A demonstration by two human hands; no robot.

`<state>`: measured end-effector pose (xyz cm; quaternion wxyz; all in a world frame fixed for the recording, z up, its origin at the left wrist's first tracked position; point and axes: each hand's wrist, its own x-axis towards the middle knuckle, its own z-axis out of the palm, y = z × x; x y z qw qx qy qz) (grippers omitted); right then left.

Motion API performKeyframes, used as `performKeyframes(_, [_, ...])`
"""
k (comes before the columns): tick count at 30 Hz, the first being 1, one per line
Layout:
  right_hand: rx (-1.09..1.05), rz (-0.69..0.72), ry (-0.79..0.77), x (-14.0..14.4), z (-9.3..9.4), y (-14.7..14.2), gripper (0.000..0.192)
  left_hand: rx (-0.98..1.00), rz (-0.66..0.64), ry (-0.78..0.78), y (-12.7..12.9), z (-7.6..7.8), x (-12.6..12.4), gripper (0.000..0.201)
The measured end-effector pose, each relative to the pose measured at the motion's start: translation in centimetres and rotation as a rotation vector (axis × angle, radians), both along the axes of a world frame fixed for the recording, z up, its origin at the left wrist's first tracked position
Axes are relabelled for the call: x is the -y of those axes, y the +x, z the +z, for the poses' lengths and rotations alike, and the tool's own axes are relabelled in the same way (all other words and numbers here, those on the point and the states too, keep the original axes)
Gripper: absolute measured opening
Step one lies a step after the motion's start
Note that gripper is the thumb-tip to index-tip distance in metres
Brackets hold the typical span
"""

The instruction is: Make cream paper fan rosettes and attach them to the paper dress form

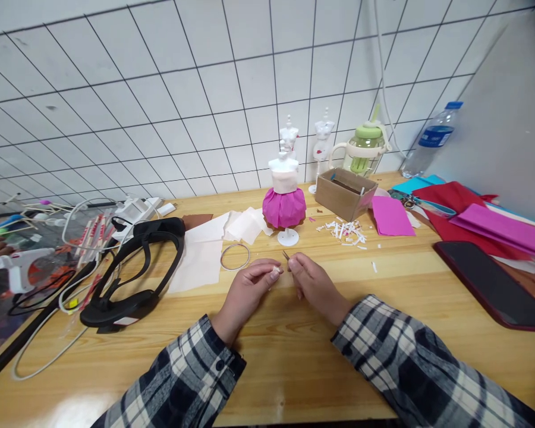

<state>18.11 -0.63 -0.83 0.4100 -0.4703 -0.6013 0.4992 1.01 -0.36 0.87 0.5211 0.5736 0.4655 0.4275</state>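
Observation:
My left hand [248, 287] pinches a tiny pale scrap of paper [275, 271] between thumb and fingertips. My right hand [314, 284] holds a thin dark pointed tool [286, 255] that touches the scrap. Both hands rest low over the wooden table [285, 351]. Just beyond them stands a small white mannequin with a pink paper skirt [284, 205] on a round white base. A thin wire ring [235, 257] lies to the left of the hands, partly on a pale paper sheet [200, 255].
A black headset [131, 270] with cables lies left, a white glue gun [15, 267] beyond it. A cardboard box [345, 191], white paper shreds [345, 230], pink and red sheets [485, 223] and a dark phone [494, 285] are right. Two more mannequins, a green-lidded jug and a water bottle stand by the tiled wall.

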Motion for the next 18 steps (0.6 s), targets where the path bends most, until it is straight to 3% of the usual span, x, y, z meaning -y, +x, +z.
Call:
performKeyframes(3, [-0.217,0.099,-0.104,-0.2,0.1,0.1,0.033,0.096,-0.025,-0.026,0.2,-0.4,0.0,0.024])
performKeyframes(6, [-0.238,0.154,-0.091,0.0,0.3,-0.1,0.041,0.226,-0.026,-0.121,0.5,-0.8,0.0,0.029])
performKeyframes(12, [-0.312,0.193,-0.266,0.4,-0.1,-1.2,0.036,0.454,-0.013,-0.288,0.5,-0.8,0.0,0.024])
performKeyframes(18, [-0.363,0.096,-0.42,0.1,0.8,-0.6,0.024,0.561,0.131,-0.24,0.4,-1.0,-0.3,0.02])
